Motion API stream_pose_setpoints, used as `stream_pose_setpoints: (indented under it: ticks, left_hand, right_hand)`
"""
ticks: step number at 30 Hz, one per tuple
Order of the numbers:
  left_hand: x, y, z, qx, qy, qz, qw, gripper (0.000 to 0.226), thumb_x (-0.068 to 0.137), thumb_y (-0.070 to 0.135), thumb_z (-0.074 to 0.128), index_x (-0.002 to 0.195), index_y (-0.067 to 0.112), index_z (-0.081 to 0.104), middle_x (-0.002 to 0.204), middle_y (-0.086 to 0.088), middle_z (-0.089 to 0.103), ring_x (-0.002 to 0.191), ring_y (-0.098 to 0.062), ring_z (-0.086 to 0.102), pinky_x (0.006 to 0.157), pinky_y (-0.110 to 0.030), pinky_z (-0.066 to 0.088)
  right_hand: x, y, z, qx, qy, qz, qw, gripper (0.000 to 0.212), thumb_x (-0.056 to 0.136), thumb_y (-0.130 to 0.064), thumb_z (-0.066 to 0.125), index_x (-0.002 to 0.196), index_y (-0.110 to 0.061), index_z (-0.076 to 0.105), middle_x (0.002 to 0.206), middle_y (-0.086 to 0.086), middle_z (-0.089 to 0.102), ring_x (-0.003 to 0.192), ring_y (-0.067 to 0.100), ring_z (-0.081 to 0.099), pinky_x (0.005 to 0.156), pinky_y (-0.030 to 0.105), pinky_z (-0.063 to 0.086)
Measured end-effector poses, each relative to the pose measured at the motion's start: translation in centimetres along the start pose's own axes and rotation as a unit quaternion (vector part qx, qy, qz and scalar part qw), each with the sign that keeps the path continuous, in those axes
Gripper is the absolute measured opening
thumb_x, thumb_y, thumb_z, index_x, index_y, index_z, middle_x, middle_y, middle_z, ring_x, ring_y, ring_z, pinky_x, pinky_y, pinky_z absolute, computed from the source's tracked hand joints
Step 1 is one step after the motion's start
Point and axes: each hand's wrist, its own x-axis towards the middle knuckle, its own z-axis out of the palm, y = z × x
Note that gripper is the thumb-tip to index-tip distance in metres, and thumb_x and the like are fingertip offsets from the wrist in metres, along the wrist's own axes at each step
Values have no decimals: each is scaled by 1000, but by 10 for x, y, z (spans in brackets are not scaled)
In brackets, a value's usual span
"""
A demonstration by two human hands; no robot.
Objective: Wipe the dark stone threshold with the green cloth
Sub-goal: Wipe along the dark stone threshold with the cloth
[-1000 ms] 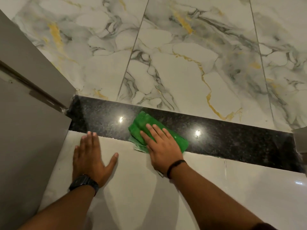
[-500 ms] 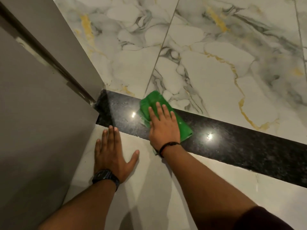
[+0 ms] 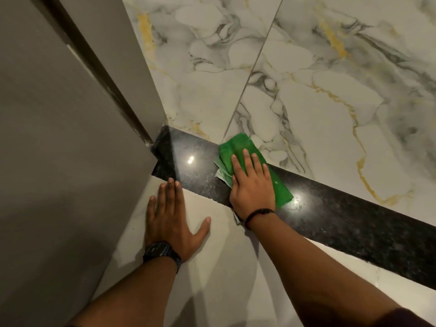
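A polished dark stone threshold (image 3: pixel 342 218) runs from the door frame at the left down to the right edge, with ceiling lights reflected in it. A folded green cloth (image 3: pixel 238 147) lies across it, its far end reaching onto the marble floor. My right hand (image 3: pixel 252 185) presses flat on the cloth, fingers together and pointing away from me. My left hand (image 3: pixel 172 215) rests palm down on the pale tile just in front of the threshold, fingertips at its near edge, holding nothing. A black watch is on the left wrist, a thin black band on the right.
A grey door frame and wall (image 3: pixel 66 138) close off the left side, meeting the threshold's left end. Beyond the threshold spreads a white marble floor (image 3: pixel 318 95) with grey and gold veins. Plain pale tile (image 3: pixel 212 267) lies under my arms.
The view has swung so the door frame fills more of the left. My right hand and the cloth sit further across the threshold toward the marble. My left hand stays planted.
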Motion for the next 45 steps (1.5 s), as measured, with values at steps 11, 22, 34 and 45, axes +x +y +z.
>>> stream_pose_setpoints:
  ticks: [11,22,34,45]
  left_hand:
    - [1,-4,1,-6,-4,-22,1000,103,69,54,43,150,-1,10,159,-18,10,147,-28,8,118,-47,11]
    - [3,0,0,-14,-7,-40,999,117,68,75,43,151,3,4,161,-14,6,148,-24,3,118,-45,9]
    - [3,0,-3,-20,11,-40,999,113,66,70,39,150,-1,10,159,-18,12,147,-29,12,118,-45,9]
    - [4,-3,4,-5,29,-42,999,117,69,81,37,150,1,11,159,-18,17,146,-28,12,117,-46,11]
  right_hand:
    - [-2,-1,-2,12,-55,-281,958,50,93,-31,38,143,-33,33,154,-1,30,143,20,22,117,42,15]
    - [55,-75,12,7,-25,-149,989,56,90,-28,39,145,-29,28,158,2,20,144,24,13,116,44,7]
    - [15,-2,0,20,-17,-205,978,51,91,-28,43,142,-29,37,152,3,34,141,24,26,115,47,20]
    - [-42,34,-1,31,-18,-224,974,53,88,-25,46,140,-30,38,151,3,36,140,24,28,115,47,22]
